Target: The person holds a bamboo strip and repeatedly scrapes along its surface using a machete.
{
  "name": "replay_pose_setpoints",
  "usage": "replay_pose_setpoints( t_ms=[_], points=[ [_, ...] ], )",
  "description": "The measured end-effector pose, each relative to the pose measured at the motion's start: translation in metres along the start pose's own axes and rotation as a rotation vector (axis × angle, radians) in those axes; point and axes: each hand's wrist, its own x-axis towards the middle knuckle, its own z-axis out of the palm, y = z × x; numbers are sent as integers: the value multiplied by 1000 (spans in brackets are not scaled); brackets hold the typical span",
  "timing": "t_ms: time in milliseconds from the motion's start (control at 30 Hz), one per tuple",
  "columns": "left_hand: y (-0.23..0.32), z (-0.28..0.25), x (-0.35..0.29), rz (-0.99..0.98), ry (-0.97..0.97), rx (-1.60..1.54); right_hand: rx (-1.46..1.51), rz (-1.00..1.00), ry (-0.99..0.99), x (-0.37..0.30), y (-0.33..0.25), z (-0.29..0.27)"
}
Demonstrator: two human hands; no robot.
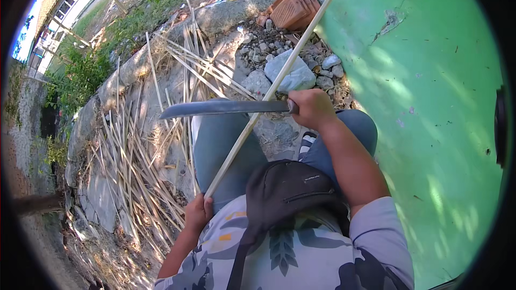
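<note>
My left hand (199, 212) is closed round the lower end of a long pale strip, bamboo by its look (236, 150), beside my left thigh. The strip slants up and away to the right, past my knees. In my right hand (313, 108) is the handle of a machete (226, 108). Its long, dark blade points left above my lap and crosses over the strip. Whether the blade touches the strip I cannot tell.
Many similar strips (131, 166) lie heaped on the ground to my left, more crossing farther ahead. Rubble with a large pale stone (290, 72) and stacked orange tiles (294, 11) is ahead. A green painted surface (430, 118) spans the right. A black bag (293, 188) rests on my lap.
</note>
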Motion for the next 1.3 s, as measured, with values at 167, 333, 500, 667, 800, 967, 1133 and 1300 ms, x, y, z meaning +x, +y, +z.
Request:
replay_pose_setpoints(
  t_ms=[167,333,500,667,800,967,1133,1300],
  points=[
    [0,9,8,-6,28,38,71,-10,112,2,0,2],
    [1,7,4,10,68,-10,39,-41,47,5,-9,4],
    [1,7,4,-7,49,51,33,-37,97,-1,-9,3],
    [-9,8,-4,16,55,21,-105,-138,71,7,-28,-5],
    [2,8,6,-4,57,27,54,133,69,6,5,-2],
    [-2,5,3,5,17,33,65,-16,111,4,-12,-2],
    [0,7,3,2,50,14,42,84,114,12,5,-6],
    [-4,8,4,-3,48,55,71,59,158,6,4,-10]
  ],
)
